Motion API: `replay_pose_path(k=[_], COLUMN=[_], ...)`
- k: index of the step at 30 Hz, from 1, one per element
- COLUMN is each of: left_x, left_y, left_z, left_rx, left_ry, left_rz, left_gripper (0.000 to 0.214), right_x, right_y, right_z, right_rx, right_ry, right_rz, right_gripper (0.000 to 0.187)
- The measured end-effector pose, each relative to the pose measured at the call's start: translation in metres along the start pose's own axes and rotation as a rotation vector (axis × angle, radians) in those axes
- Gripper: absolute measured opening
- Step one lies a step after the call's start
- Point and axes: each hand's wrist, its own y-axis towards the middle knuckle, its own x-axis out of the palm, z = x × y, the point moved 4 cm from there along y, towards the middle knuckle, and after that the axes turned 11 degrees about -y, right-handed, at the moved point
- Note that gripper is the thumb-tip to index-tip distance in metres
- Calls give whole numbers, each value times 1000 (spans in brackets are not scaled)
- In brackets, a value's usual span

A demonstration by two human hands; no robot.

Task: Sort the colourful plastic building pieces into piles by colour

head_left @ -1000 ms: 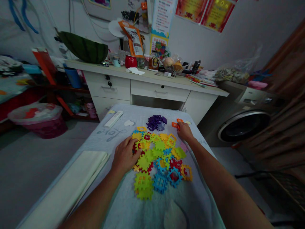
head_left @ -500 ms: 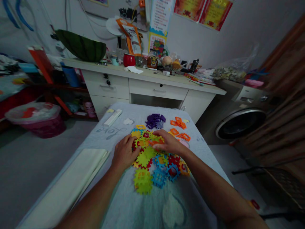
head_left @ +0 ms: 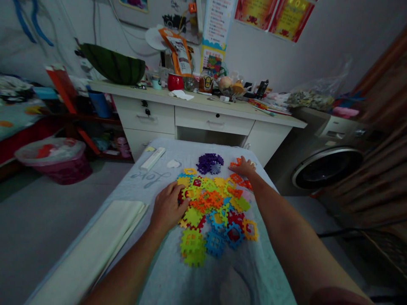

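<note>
A heap of square interlocking plastic puzzle pieces (head_left: 193, 217), yellow, green, red and blue, lies on the cloth-covered table. My left hand (head_left: 168, 206) rests at its left edge, thumb and fingers apart, touching the pieces. Orange puzzle pieces (head_left: 208, 201) lie on top in the heap's middle. Farther off to the right, my right hand (head_left: 245, 167) reaches over another small group of orange pieces (head_left: 235, 162), fingers spread and partly covering them. A pile of purple pieces (head_left: 208, 163) sits at the back of the heap.
A white strip-shaped box (head_left: 153, 159) and a folded pale cloth (head_left: 95, 245) lie on the table's left side. Beyond stands a white desk (head_left: 190, 101) with a watermelon piece (head_left: 112, 63) and jars. A washing machine (head_left: 318, 148) is at right, a pink bin (head_left: 60, 163) at left.
My right hand has moved from the middle of the heap to the far-right orange pieces. Orange pieces now show uncovered on the heap. My left hand has hardly moved.
</note>
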Motion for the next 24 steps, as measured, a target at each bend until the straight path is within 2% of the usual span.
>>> replay_pose_path(k=[2, 5, 8, 12, 15, 17, 18, 22, 24], left_x=[-1, -2, -2, -2, -2, -2, -2, -3, -3], left_y=[0, 0, 0, 0, 0, 0, 0, 0, 0], left_z=[1, 2, 3, 3, 4, 4, 4, 5, 5], left_rx=[-5, -13, -18, -6, 7, 6, 5, 4, 2], left_ry=[-14, -26, -21, -8, -8, -5, -3, -6, -13], left_rz=[0, 1, -1, 2, 3, 0, -2, -2, -2], left_gripper=[36, 36, 36, 35, 36, 36, 37, 36, 37], right_x=[2, 4, 6, 6, 5, 7, 8, 10, 8], right_y=[7, 13, 13, 4, -2, -5, -7, -12, -15], right_z=[-2, -4, -2, 5, 11, 13, 13, 10, 8], right_rx=[-28, -121, -156, -201, -238, -254, -262, -283, -272], right_ry=[-25, -53, -55, 45, 158, 183, 169, 64, 31], right_rz=[-27, -56, -41, 123, 281, 321, 316, 250, 221], right_gripper=[108, 93, 80, 71, 82, 89, 86, 51, 44])
